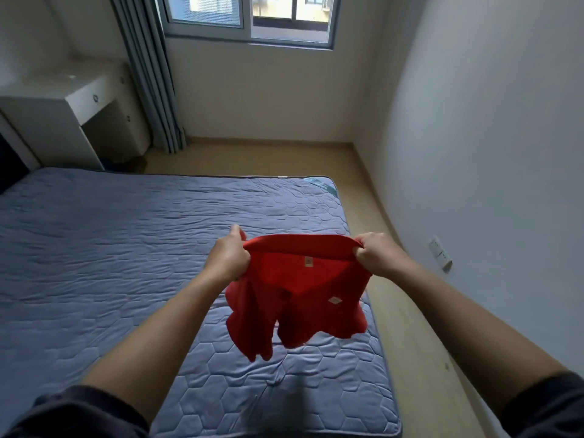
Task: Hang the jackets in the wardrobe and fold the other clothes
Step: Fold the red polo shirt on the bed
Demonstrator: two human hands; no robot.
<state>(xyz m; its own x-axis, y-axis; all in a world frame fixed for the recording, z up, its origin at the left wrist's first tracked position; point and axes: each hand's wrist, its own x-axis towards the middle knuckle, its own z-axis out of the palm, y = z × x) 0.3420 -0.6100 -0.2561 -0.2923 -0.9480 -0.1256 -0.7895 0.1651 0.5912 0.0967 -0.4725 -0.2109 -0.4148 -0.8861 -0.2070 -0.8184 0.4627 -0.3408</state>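
**Aloft, a red garment (pixel 300 298) stretched between two fists**

The left hand (pixel 229 256) and the right hand (pixel 376 254) each grip one end of the garment's top edge. On both hands the fingers are curled tight round bunched cloth, with the backs of the hands turned up toward the camera. The fingertips themselves are buried in the fabric and cannot be seen. Between the fists the edge runs taut and nearly level as a rolled band. A small pale label sits just below its middle, and a second pale tag shows lower down toward the right. The rest of the cloth hangs below the hands in loose folds, over the near right part of the blue quilted mattress (pixel 126 248), where a soft shadow lies beneath it. Both forearms are bare, with dark sleeves at the lower corners. Beyond the bed stand a white desk (pixel 72 99), a grey-blue curtain (pixel 148 74) and a window (pixel 249 17).
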